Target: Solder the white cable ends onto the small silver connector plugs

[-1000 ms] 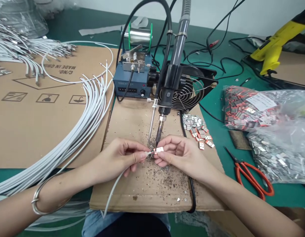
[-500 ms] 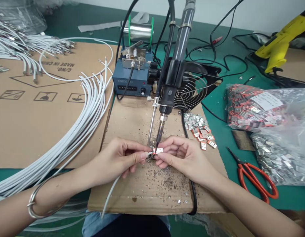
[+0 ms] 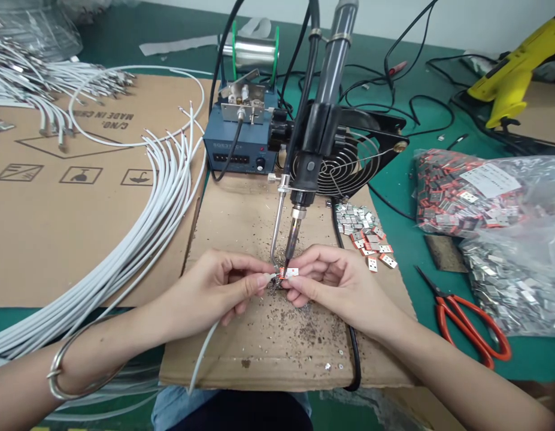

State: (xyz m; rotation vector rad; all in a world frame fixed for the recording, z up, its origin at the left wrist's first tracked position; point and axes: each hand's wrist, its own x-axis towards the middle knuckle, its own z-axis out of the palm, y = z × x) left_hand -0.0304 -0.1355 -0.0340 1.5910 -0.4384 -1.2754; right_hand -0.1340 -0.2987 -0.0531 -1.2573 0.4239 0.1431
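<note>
My left hand (image 3: 232, 284) pinches a white cable (image 3: 202, 353) close to its end, between thumb and fingers. Facing it, my right hand (image 3: 333, 278) grips a small USB connector (image 3: 292, 272) with an orange part and a silver shell. Cable end and connector meet under the tip of a mounted soldering iron (image 3: 293, 236). A thin bent metal solder feed tube (image 3: 277, 230) comes down beside the iron to the same spot. The exact contact between wire, connector and tip is too small to make out.
Behind the iron stand a blue solder feeder (image 3: 236, 143), a solder spool (image 3: 255, 57) and a fan (image 3: 335, 170). Loose connectors (image 3: 371, 242) lie right, near bagged connectors (image 3: 466, 194) and red-handled scissors (image 3: 470, 326). A bundle of white cables (image 3: 142, 239) spreads left on cardboard (image 3: 79, 209).
The connector in my right hand has turned slightly and shifted a little to the right. My left hand stays nearly still. The whole view has moved marginally.
</note>
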